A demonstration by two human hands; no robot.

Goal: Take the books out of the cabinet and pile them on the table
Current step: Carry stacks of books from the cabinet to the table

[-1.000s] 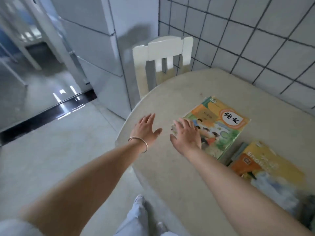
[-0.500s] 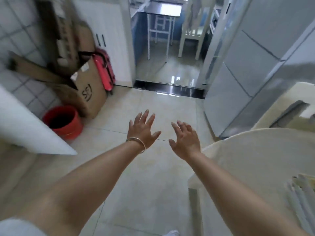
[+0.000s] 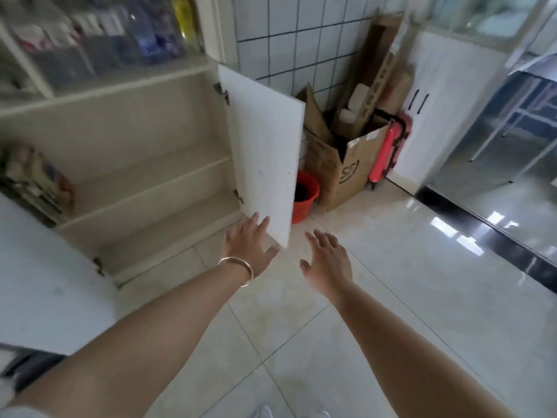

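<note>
A red bucket (image 3: 305, 197) sits on my tiled floor (image 3: 391, 282) beside a cardboard box (image 3: 343, 173). A red suitcase (image 3: 388, 152) stands just behind that box, against white doors (image 3: 443, 95).

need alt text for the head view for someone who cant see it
Two bare hands, left hand and right hand, reach out open and empty toward an open cabinet with a blurred stack of books on its left shelf. A cardboard box and red bucket stand beside its white door.
</note>
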